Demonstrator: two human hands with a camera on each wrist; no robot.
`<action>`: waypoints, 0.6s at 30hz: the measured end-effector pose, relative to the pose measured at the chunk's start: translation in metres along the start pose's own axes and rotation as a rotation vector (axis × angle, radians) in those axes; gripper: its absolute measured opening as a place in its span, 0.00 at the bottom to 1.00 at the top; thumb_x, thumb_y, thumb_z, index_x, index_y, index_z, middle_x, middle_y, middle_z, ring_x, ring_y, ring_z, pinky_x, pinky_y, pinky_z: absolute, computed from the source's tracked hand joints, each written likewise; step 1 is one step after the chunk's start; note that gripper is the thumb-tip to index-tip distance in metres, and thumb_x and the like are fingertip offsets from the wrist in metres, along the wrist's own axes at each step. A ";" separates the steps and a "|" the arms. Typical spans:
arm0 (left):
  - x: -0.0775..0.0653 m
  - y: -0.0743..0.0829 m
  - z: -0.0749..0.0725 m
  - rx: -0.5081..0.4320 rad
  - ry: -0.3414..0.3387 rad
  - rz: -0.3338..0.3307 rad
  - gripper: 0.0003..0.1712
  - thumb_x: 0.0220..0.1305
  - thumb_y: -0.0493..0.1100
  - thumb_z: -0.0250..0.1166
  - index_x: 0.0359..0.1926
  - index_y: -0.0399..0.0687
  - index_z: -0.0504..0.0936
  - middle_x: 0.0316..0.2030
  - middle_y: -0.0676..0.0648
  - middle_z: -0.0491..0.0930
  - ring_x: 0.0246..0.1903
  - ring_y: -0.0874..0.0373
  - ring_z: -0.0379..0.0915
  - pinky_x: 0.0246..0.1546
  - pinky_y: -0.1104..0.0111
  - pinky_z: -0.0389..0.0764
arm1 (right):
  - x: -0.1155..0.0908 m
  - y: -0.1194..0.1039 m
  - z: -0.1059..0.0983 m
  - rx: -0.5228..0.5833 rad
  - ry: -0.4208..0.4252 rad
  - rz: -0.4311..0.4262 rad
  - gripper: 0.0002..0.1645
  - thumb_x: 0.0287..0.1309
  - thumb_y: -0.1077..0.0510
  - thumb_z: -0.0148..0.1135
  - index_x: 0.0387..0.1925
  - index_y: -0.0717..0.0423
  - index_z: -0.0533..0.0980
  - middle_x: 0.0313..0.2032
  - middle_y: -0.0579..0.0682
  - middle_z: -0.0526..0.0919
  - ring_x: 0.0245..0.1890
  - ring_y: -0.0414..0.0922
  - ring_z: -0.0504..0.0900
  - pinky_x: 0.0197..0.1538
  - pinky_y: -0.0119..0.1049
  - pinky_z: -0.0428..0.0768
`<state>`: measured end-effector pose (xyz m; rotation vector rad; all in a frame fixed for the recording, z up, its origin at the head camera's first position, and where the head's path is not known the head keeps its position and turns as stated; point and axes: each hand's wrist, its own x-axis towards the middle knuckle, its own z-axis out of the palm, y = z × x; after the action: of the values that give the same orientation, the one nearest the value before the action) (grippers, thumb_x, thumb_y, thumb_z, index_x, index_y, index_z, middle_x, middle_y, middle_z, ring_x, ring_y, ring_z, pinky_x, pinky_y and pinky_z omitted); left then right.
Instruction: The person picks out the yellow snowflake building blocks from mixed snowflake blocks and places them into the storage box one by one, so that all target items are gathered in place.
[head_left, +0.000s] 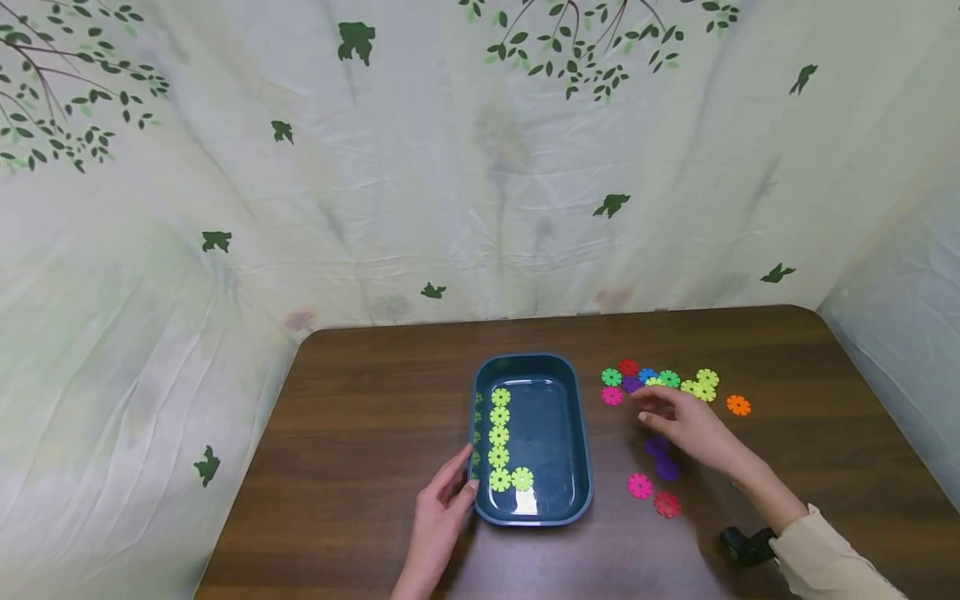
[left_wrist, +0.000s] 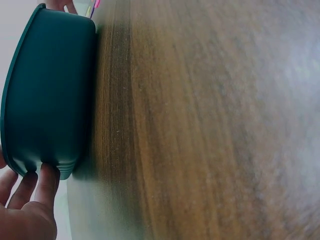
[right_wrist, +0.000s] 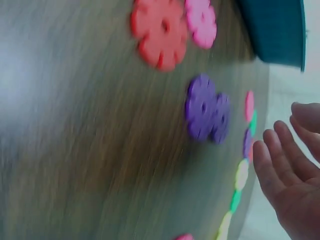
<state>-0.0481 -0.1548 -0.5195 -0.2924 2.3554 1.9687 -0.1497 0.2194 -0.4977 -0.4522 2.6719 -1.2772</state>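
A dark blue tray stands on the table with several yellow-green flower-shaped plastic discs in it, mostly in a column along its left side. My left hand holds the tray's left edge, thumb at the rim; in the left wrist view its fingers touch the outer wall. To the tray's right, my right hand hovers above the table by a cluster of mixed-colour discs. Its fingers are loosely extended, and nothing shows in them. Purple discs lie below this hand, partly in its shadow in the head view.
Nearer the front edge lie a pink disc and a red disc. An orange disc lies at the right. More yellow discs sit behind the right hand. A leaf-printed white cloth hangs behind the table.
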 end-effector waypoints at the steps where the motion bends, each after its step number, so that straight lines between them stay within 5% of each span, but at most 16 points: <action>1: 0.000 0.000 0.000 0.001 0.001 -0.001 0.26 0.66 0.36 0.63 0.65 0.56 0.76 0.65 0.46 0.70 0.65 0.47 0.66 0.60 0.60 0.71 | 0.000 0.003 -0.003 -0.015 0.002 0.003 0.18 0.64 0.62 0.63 0.55 0.60 0.77 0.48 0.54 0.83 0.47 0.50 0.82 0.50 0.47 0.82; 18: -0.001 0.003 0.000 -0.015 -0.001 0.028 0.27 0.67 0.35 0.63 0.65 0.52 0.75 0.65 0.45 0.71 0.65 0.47 0.66 0.61 0.60 0.70 | 0.018 0.033 -0.029 -0.103 0.039 0.054 0.21 0.63 0.64 0.63 0.56 0.65 0.75 0.51 0.63 0.80 0.47 0.57 0.81 0.41 0.46 0.82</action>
<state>-0.0477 -0.1543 -0.5169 -0.2605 2.3586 1.9988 -0.1810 0.2539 -0.5053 -0.3684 2.7721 -1.1500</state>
